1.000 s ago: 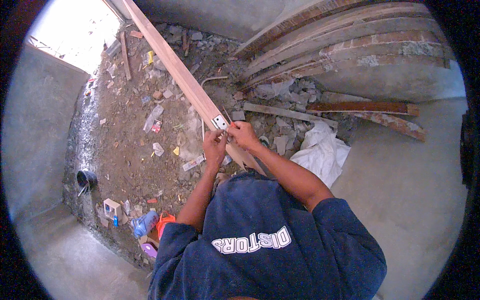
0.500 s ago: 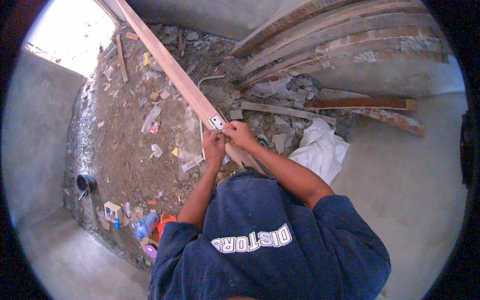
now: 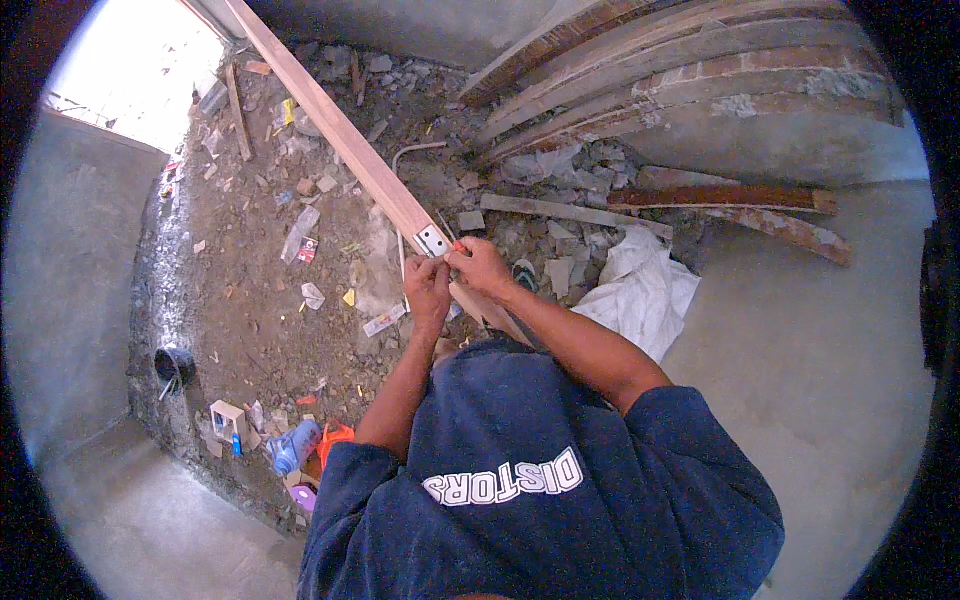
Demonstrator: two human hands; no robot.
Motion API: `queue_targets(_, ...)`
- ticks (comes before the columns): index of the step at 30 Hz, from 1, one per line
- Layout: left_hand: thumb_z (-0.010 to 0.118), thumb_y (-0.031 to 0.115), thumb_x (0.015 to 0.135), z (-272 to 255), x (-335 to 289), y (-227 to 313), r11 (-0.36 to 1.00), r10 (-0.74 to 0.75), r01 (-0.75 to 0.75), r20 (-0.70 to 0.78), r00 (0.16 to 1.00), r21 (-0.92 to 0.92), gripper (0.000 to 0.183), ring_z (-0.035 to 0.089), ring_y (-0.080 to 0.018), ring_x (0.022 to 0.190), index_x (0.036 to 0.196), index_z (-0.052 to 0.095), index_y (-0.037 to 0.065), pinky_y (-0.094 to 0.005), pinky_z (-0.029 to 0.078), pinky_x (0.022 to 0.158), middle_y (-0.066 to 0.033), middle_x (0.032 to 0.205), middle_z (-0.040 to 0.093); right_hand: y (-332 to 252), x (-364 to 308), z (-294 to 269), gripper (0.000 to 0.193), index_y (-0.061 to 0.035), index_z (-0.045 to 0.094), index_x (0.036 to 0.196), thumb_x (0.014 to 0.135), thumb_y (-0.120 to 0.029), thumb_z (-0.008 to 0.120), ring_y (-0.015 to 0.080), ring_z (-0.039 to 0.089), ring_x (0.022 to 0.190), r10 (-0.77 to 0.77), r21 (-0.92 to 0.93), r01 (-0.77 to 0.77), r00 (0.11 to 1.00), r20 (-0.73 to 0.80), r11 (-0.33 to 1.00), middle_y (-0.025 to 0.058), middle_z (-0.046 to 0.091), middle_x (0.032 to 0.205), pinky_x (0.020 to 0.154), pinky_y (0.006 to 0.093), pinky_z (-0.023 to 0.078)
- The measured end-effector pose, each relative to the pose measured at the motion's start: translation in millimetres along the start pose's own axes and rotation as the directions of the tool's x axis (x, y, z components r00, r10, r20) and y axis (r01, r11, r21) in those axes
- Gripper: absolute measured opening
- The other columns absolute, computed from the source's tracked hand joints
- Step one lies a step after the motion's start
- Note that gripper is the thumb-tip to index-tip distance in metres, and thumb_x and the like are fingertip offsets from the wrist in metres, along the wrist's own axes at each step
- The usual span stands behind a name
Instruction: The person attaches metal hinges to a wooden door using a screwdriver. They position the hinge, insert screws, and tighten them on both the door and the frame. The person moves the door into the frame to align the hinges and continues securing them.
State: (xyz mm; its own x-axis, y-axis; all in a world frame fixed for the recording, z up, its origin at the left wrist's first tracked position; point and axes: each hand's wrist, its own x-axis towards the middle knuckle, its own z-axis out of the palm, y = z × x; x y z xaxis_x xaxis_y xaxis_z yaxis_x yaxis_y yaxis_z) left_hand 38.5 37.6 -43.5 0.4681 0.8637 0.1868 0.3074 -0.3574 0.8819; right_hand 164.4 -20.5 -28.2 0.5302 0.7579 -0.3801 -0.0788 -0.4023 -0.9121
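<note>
A long wooden plank [image 3: 345,138] runs from the upper left down to my body. On its near part lies a small pale metal hinge plate [image 3: 431,241] with dark holes. My left hand [image 3: 428,288] is closed at the plate's near left edge, fingertips bent against the hinge and wood. My right hand [image 3: 482,270] is closed at the plank's right edge beside the plate, pinching a small thing with a red part [image 3: 459,246]; its kind is hidden by the fingers. Below my hands the plank continues towards my body, partly covered by my wrists.
Rubble and litter cover the dirt floor [image 3: 250,290]. Concrete-stained boards [image 3: 720,198] and a white sack [image 3: 640,290] lie at right. A black bucket-like container [image 3: 174,368] stands at left. A blue jug [image 3: 292,449] and a small open box [image 3: 228,420] sit at lower left.
The view has shifted slightly. Both hands stay at the hinge plate with nearly the same grip; the right fingers have moved a little.
</note>
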Motion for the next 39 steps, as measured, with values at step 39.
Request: queue_targets(39, 0.071, 0.004, 0.085, -2, 5, -6, 0.998, 0.053, -0.054, 0.032, 0.998, 0.026, 0.009, 0.059, -0.0253, 0.077, 0.093, 0.072, 0.001, -0.0364, 0.049, 0.068, -0.0119, 0.086, 0.056, -11, 2, -3, 0.022, -0.0030, 0.063, 0.085, 0.090, -0.023, 0.070, 0.0090, 0.055, 0.056, 0.040, -0.071, -0.039, 0.999, 0.011, 0.997, 0.0006, 0.060, 0.068, 0.049, 0.0303, 0.044)
